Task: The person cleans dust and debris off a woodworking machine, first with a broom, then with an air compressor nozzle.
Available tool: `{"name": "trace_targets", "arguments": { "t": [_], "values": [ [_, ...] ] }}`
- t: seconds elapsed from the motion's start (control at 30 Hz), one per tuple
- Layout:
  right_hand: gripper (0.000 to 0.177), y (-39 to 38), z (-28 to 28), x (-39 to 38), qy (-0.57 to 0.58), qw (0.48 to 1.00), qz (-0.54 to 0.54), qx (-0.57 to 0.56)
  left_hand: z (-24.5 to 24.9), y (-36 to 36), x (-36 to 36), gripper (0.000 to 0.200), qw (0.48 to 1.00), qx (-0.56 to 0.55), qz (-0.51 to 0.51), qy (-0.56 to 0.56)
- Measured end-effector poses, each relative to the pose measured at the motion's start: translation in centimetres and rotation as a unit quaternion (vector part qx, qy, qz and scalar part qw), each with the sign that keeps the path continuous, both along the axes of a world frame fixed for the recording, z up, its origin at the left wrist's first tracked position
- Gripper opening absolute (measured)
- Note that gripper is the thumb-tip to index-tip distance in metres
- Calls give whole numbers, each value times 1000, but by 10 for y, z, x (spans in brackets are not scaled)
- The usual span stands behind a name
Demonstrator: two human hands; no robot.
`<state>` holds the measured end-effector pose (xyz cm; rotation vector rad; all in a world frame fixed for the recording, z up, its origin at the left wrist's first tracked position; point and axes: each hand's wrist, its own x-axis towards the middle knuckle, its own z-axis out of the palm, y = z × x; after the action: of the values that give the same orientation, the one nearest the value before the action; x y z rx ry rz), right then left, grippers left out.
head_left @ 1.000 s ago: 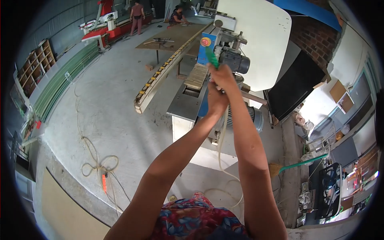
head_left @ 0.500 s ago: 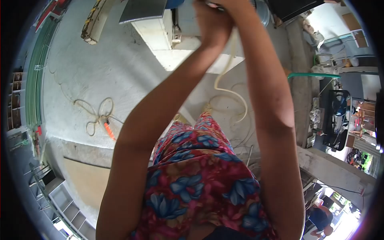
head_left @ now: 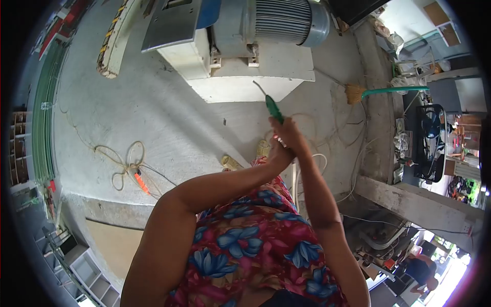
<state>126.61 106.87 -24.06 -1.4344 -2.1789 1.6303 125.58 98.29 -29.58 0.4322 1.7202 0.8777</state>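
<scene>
Near the grey motor (head_left: pixel 286 20), above the concrete floor (head_left: pixel 153 102), the right hand (head_left: pixel 289 134) wraps tight around the green-handled tool (head_left: pixel 273 108), tip aimed far. The left hand (head_left: pixel 277 153) braces beneath, its grip hidden. Firm bracing should steady the tip.

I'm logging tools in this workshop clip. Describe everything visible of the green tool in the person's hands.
The green tool has a slim green body, plastic by its look, and a thin, slightly bent metal tip. It tilts up and left toward the motor, clear of it. Its lower end is hidden in the right hand, with the left hand pressed just beneath.
</scene>
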Motion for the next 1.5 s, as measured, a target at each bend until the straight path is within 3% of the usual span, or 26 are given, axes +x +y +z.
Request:
{"name": "trace_targets", "arguments": {
  "t": [0.1, 0.2, 0.3, 0.33, 0.37, 0.4, 0.47, 0.5, 0.6, 0.73, 0.77, 0.87, 0.97, 1.2, 1.3, 1.4, 1.5],
  "values": [
    [40, -6, -28, 8, 90, 990, -104, 20, 35, -6, -14, 86, 989, 20, -46, 141],
    [35, 7, 13, 19, 130, 938, -321, 11, 55, 21, -21, 81, 942, 110, -156, 277],
    [37, 21, -20, 50, 224, 880, -418, 15, 79, 57, -21, 83, 942, 32, -302, 146],
    [38, 24, -27, 62, 254, 864, -435, 27, 65, 63, -16, 84, 941, 54, -316, 111],
    [40, 24, -28, 70, 226, 858, -461, -38, 32, 65, -8, 85, 938, 75, -330, 78],
    [40, 25, -37, 81, 207, 851, -467, -119, 11, 63, 4, 86, 935, 87, -329, 100],
    [37, 29, -56, 96, 213, 845, -464, -158, -20, 57, 31, 88, 924, 105, -306, 202],
    [36, 34, -56, 102, 227, 851, -456, -129, -31, 57, 44, 90, 893, 227, -272, 276],
    [34, 80, -20, 130, 208, 868, -447, -67, 45, 106, 57, 92, 939, 158, -285, 109],
    [35, 162, -17, 184, 163, 880, -445, -32, 68, 185, 110, 75, 940, 103, -273, 175],
    [36, 180, -15, 196, 160, 877, -450, -52, 49, 204, 124, 66, 940, 96, -279, 173],
    [36, 228, -51, 230, 157, 886, -422, -110, 14, 245, 162, 64, 952, 54, -254, 161],
    [36, 263, -43, 240, 206, 879, -406, -142, -3, 273, 189, 60, 952, 115, -172, 227],
    [34, 337, -62, 247, 188, 906, -354, -132, 8, 340, 199, 59, 948, 59, -149, 276],
    [38, 360, -51, 241, 280, 862, -400, -138, 11, 368, 191, 58, 942, 69, -162, 285],
    [39, 389, -35, 241, 222, 900, -370, -61, 14, 396, 186, 58, 928, 155, -162, 298],
    [38, 418, -28, 239, 204, 910, -354, -74, 23, 422, 190, 59, 950, 123, -127, 257]
  ]
}}
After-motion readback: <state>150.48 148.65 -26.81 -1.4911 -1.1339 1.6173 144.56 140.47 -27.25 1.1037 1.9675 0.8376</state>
